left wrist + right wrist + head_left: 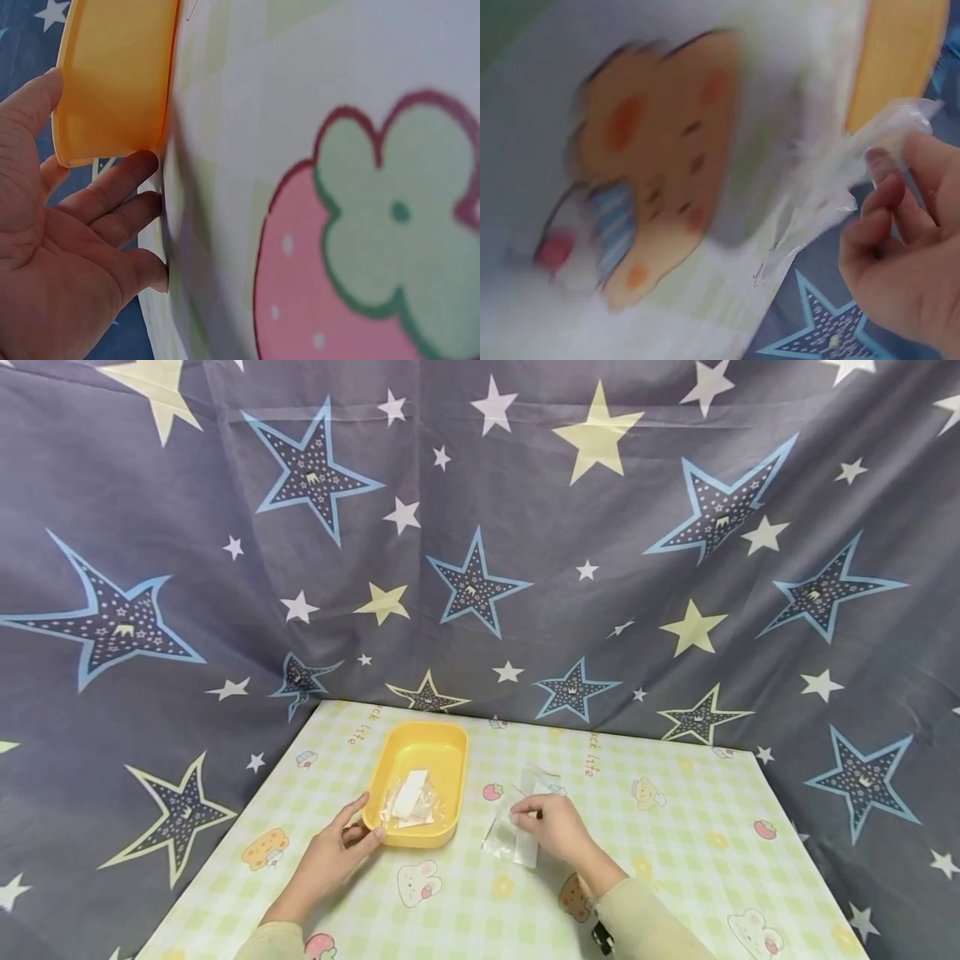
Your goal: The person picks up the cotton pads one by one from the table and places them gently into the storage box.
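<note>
A yellow plastic tray (459,752) with rounded corners stands on the table. Inside it lies a clear plastic packet with a white label (411,795). My left hand (330,858) holds the tray's near left corner, thumb and forefinger either side of it. In the left wrist view, this hand's lower fingers (124,214) rest against the table by the tray wall. To the right of the tray, my right hand (555,827) pinches a clear plastic bag (517,845) between thumb and forefinger. The crinkled bag (825,184) rises off the table in the right wrist view.
A light green checked cloth (675,877) with cartoon prints covers the table. Behind and at both sides hangs a dark grey curtain (525,635) with stars, close to the table's edges. A dark band (602,937) shows at the right wrist.
</note>
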`<act>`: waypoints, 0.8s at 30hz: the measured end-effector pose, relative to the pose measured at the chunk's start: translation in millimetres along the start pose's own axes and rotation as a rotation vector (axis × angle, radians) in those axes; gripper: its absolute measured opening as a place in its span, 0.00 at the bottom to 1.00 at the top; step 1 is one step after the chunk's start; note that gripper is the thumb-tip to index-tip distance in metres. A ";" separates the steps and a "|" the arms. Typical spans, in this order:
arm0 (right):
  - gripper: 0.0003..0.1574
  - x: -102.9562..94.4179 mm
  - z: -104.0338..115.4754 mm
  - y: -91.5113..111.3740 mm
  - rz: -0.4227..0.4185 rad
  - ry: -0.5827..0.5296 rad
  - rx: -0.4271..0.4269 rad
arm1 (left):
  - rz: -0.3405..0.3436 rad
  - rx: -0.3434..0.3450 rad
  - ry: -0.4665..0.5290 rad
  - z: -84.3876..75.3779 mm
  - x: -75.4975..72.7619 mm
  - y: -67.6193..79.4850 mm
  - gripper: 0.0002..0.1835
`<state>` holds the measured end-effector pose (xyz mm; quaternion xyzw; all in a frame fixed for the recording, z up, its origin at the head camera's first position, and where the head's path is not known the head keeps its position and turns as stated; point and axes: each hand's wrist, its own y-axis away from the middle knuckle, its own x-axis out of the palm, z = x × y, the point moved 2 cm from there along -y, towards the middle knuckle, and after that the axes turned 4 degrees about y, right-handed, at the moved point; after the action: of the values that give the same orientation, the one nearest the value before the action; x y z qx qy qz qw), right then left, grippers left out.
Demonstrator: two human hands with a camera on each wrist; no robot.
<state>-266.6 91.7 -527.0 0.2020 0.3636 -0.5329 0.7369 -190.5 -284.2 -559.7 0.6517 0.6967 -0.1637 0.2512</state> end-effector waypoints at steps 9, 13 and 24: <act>0.18 -12.8 -2.3 -11.9 -0.072 -0.584 0.259 | -0.002 0.009 -0.005 -4.7 -1.6 -3.6 0.46; 0.19 -13.4 9.2 -15.9 -0.077 -0.600 0.245 | 0.000 0.010 -0.011 -4.0 -1.9 -3.6 0.47; 0.13 6.2 62.9 -41.3 -0.063 -0.454 0.013 | -0.002 0.015 0.001 -0.8 1.0 -1.7 0.47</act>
<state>-283.9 30.2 -486.8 0.0703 0.1912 -0.5899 0.7813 -192.3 -283.1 -559.8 0.6529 0.6963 -0.1689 0.2456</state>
